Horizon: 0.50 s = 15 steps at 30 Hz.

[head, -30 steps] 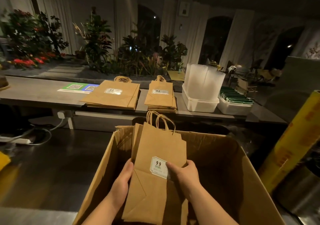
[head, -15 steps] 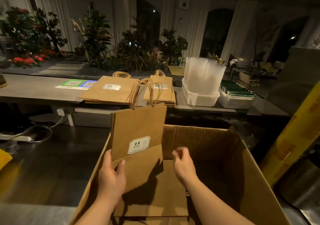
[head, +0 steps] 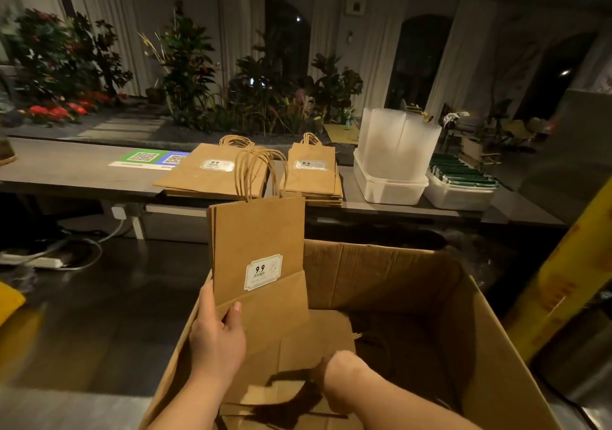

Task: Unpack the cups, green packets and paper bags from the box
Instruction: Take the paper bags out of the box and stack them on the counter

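My left hand (head: pixel 217 340) grips a small stack of flat brown paper bags (head: pixel 258 241) by the lower left corner and holds it upright above the open cardboard box (head: pixel 496 363). My right hand (head: pixel 334 376) reaches down into the box onto more flat paper bags (head: pixel 298 357) lying at its bottom; its fingers are hidden. On the counter behind lie two piles of paper bags (head: pixel 212 173) (head: pixel 311 173), a white tub of clear plastic cups (head: pixel 397 145) and a white tub of green packets (head: pixel 460 178).
A long grey counter (head: pixel 66 171) runs across the back with a QR-code sheet (head: pixel 152 158) on it. A yellow roll (head: pixel 563 284) leans at the right of the box. A power strip with cables (head: pixel 43 261) lies on the dark floor at left. Plants line the back.
My left hand has lifted the stack of bags up and out of the box. My right hand let go of it and dropped deeper into the box.
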### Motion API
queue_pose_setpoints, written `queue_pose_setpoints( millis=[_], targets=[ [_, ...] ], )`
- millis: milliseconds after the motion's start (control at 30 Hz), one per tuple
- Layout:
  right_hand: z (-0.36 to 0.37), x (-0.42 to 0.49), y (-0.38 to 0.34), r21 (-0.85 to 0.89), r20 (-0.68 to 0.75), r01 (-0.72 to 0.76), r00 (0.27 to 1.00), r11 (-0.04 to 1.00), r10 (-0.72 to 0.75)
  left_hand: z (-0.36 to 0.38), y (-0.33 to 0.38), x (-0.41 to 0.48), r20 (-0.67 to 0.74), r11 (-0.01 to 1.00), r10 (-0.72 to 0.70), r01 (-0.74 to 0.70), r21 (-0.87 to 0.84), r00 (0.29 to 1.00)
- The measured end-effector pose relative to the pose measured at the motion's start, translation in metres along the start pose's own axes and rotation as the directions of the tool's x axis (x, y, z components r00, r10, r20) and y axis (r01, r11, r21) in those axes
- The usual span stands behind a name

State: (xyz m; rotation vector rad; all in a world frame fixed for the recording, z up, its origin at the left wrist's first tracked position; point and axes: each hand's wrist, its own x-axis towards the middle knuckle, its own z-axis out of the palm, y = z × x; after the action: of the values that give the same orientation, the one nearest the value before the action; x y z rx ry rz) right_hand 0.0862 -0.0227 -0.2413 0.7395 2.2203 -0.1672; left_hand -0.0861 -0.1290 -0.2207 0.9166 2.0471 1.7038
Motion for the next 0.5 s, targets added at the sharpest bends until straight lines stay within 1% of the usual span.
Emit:
queue_pose_setpoints(
  millis=[33, 100, 133, 167, 200, 233, 267, 300, 333, 367, 400, 500],
  targets=[
    [-0.004, -0.008, 0.001, -0.006, -0.042, -0.01, 0.999, 1.0, 0.01, 0.0, 0.0, 0.001, -0.01, 1.0, 0.006, -0.006, 0.02, 1.0],
    [-0.009, -0.025, 0.009, 0.051, -0.17, -0.032, 0.985, 0.998, 0.04, 0.0, 0.002, -0.001, -0.016, 0.999, 0.002, -0.002, 0.042, 1.0],
    [-0.014, -0.037, 0.014, 0.076, -0.254, -0.047, 0.965, 0.996, 0.065, -0.001, 0.004, -0.002, -0.013, 0.999, 0.001, 0.0, 0.041, 1.0],
    [-0.018, -0.047, 0.019, 0.079, -0.373, -0.062, 0.924, 0.995, 0.087, -0.002, 0.006, -0.003, -0.005, 0.999, 0.002, -0.002, 0.042, 1.0],
    [-0.024, -0.06, 0.024, 0.072, -0.516, -0.082, 0.85, 0.994, 0.107, -0.002, 0.006, -0.002, 0.013, 0.999, 0.007, -0.007, 0.044, 1.0],
    [-0.03, -0.071, 0.03, 0.07, -0.645, -0.098, 0.755, 0.993, 0.12, -0.003, 0.007, -0.003, 0.043, 0.999, 0.005, -0.007, 0.043, 0.999],
    [-0.038, -0.08, 0.034, 0.074, -0.742, -0.098, 0.659, 0.992, 0.12, -0.003, 0.007, -0.002, 0.089, 0.999, 0.005, -0.009, 0.039, 0.996],
    [-0.046, -0.089, 0.039, 0.078, -0.797, -0.084, 0.593, 0.993, 0.113, -0.002, 0.008, -0.003, 0.142, 0.999, 0.002, -0.006, 0.032, 0.99],
    [-0.056, -0.096, 0.042, 0.076, -0.823, -0.069, 0.558, 0.995, 0.102, -0.001, 0.01, -0.003, 0.198, 1.0, 0.001, -0.005, 0.02, 0.98],
    [-0.067, -0.1, 0.042, 0.071, -0.832, -0.048, 0.548, 0.996, 0.086, -0.001, 0.01, -0.002, 0.252, 1.0, -0.007, 0.004, 0.013, 0.968],
    [-0.077, -0.104, 0.04, 0.071, -0.826, -0.028, 0.559, 0.997, 0.075, 0.0, 0.011, -0.002, 0.302, 1.0, -0.008, 0.008, 0.001, 0.953],
    [-0.107, -0.108, 0.032, 0.106, -0.756, -0.028, 0.647, 0.994, 0.099, 0.002, 0.013, -0.005, 0.423, 0.999, -0.029, 0.037, -0.011, 0.906]
  ],
)
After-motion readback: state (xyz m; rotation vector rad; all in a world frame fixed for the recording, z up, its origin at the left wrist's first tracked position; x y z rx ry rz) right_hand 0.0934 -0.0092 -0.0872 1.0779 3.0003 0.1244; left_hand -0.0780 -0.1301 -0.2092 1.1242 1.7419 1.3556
